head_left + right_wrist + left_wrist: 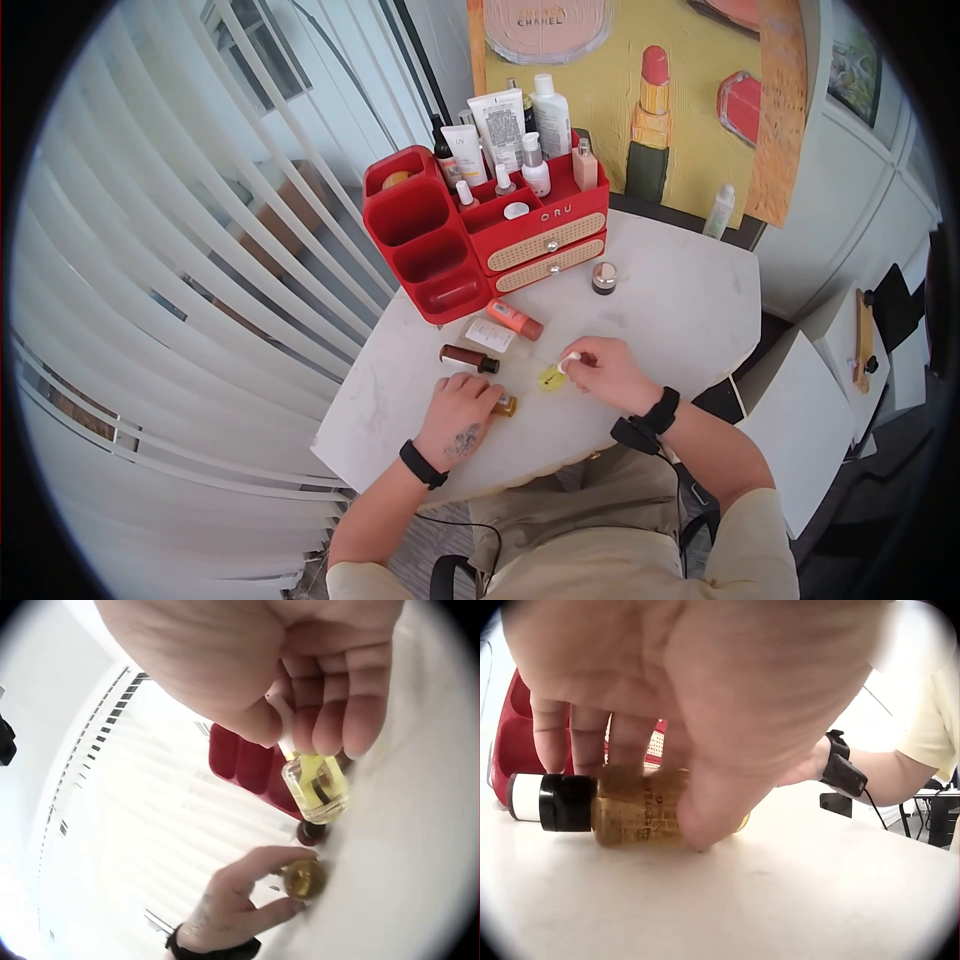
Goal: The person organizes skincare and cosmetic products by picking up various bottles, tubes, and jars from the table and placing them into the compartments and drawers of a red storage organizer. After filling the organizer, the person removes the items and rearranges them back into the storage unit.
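The left hand (pixel 462 418) has its fingers curled round an amber bottle (pixel 634 810) that lies sideways on the surface (pixel 665 300). The right hand (pixel 612 376) pinches the white top of a yellow bottle (pixel 316 789) — its clear body sticks out past the fingertips. Just beyond the left fingers lies a brown bottle (pixel 464 359) — farther off, an orange tube (pixel 515 319) lies near the red organizer (pixel 480 234).

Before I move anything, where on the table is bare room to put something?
Right of the round jar and right hand, up to the table's right edge; also left of the brown bottle. Crowded: the middle, from red organizer to left hand.
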{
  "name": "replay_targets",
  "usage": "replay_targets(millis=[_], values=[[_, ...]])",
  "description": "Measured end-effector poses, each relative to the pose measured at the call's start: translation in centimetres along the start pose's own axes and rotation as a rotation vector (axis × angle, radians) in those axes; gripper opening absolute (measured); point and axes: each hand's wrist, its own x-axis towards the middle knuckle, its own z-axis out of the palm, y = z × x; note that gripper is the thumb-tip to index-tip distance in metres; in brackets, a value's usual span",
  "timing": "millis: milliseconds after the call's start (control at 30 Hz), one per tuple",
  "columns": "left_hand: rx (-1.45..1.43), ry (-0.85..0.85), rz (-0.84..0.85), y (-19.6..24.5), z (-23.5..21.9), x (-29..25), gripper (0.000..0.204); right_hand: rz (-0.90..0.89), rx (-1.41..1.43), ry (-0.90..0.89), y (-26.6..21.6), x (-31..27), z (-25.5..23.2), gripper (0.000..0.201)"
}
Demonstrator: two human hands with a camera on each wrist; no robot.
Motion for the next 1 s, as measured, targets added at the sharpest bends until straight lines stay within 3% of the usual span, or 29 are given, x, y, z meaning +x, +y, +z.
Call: replay_targets(millis=[100,167,233,333,400,500,567,667,1000], values=[[-0.009,-0.03,-0.045,-0.2,0.2,-0.5,0.039,0.026,0.177,0.038,-3.4,0.9,-2.1,0.016],[-0.037,-0.051,-0.114,-0.2,-0.1,-0.6,0.039,-0.26,-0.075,0.265,-6.5,2.9,-3.2,0.017],[-0.052,-0.055,-0.134,-0.3,-0.2,-0.8,0.039,-0.414,-0.052,0.398,-9.5,5.8,-3.6,0.018],[-0.131,-0.036,-0.205,0.0,-0.8,-1.1,0.037,-0.488,-0.151,0.467,-13.0,10.7,-4.0,0.018],[-0.189,-0.011,-0.255,0.3,-1.5,-1.5,0.035,-0.592,-0.365,0.46,-13.8,13.9,-3.9,0.02],[-0.244,0.035,-0.288,0.8,-2.2,-2.5,0.036,-0.57,-0.448,0.446,-14.2,17.1,-3.2,0.02],[-0.409,0.002,-0.429,1.4,-2.9,-3.2,0.041,-0.531,-0.491,0.438,-14.0,18.3,-2.4,0.019],[-0.454,-0.015,-0.485,1.9,-4.0,-3.3,0.043,-0.501,-0.63,0.471,-13.9,19.5,-1.5,0.017],[-0.536,0.155,-0.362,1.1,-5.2,-1.7,0.028,-0.433,-0.65,0.409,-13.6,20.2,-1.8,0.023]])
